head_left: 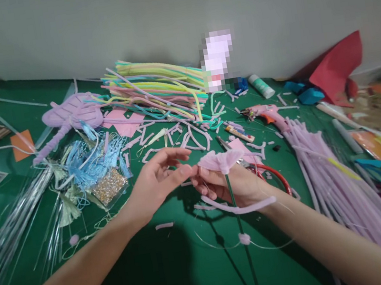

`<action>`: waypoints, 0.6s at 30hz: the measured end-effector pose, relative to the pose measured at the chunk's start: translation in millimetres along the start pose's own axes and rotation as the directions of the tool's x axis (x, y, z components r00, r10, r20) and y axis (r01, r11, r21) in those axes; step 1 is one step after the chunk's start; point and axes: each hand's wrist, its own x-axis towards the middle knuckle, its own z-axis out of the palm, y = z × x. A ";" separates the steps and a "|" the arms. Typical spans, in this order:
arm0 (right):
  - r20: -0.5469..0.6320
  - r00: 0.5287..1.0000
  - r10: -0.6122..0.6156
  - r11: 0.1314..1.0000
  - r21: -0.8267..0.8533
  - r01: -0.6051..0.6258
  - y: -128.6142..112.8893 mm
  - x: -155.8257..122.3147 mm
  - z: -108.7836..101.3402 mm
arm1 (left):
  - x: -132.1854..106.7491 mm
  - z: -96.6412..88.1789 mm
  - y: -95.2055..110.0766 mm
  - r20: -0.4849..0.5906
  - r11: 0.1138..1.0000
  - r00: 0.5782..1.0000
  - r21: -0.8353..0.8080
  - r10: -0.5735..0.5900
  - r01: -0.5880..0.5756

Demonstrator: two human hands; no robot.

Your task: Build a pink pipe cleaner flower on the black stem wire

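In the head view, the lilac winged piece (220, 161) is taken as the landmark; it is held up over the green table (155, 283), at the top of a green stem (232, 191). By the right hand (220, 183), the piece appears to be pinched at its left edge between thumb and fingers. The left hand (162, 178) is held just left of it, narrowly curved, thumb tip brought to the right fingertips; whether anything is gripped there cannot be told.

Below the piece, a curved lilac strip (253, 206) is seen, and lower still a lilac knot (244, 239) sits on the stem, with a thin wire (272, 247) spread to either side. To its right, a red-handled tool (281, 176) is partly hidden by the arm.

As a judgement, the fine work at that edge would be best done with the pinch kept close to the fingertips, the stem kept steady, the loose wire kept from snagging, and the soft pile pressed only lightly, so that the winged shape is not flattened.
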 end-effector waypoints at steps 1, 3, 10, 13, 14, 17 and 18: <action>0.003 1.000 -0.010 1.000 0.019 0.010 0.6 0.8 0.7 | -0.1 0.6 0.1 0.042 0.999 0.998 -0.022 -0.035 0.036; -0.001 1.000 -0.030 0.998 0.054 0.030 1.8 1.7 1.5 | -1.0 2.0 1.3 0.100 0.995 0.993 -0.062 -0.068 0.075; -0.030 0.998 0.055 0.983 0.176 -0.049 5.9 -1.6 -1.9 | -1.2 2.8 1.7 0.094 0.993 0.993 -0.087 -0.069 0.078; -0.024 0.996 0.081 0.980 0.182 -0.076 6.7 -5.5 -6.7 | 0.3 2.3 -0.9 0.053 0.993 0.996 -0.098 -0.067 0.072; -0.022 0.996 0.086 0.981 0.178 -0.081 6.3 -7.0 -9.1 | 0.8 2.3 -1.4 0.043 0.993 0.997 -0.094 -0.061 0.064; -0.048 0.994 0.097 0.983 0.161 -0.088 1.9 -11.6 -17.4 | 2.1 1.6 -1.6 0.046 0.998 0.999 -0.054 -0.027 0.029; -0.066 0.993 0.101 0.985 0.149 -0.090 -0.8 -13.0 -20.2 | 2.4 1.2 -1.6 0.053 0.999 0.998 -0.035 -0.015 0.017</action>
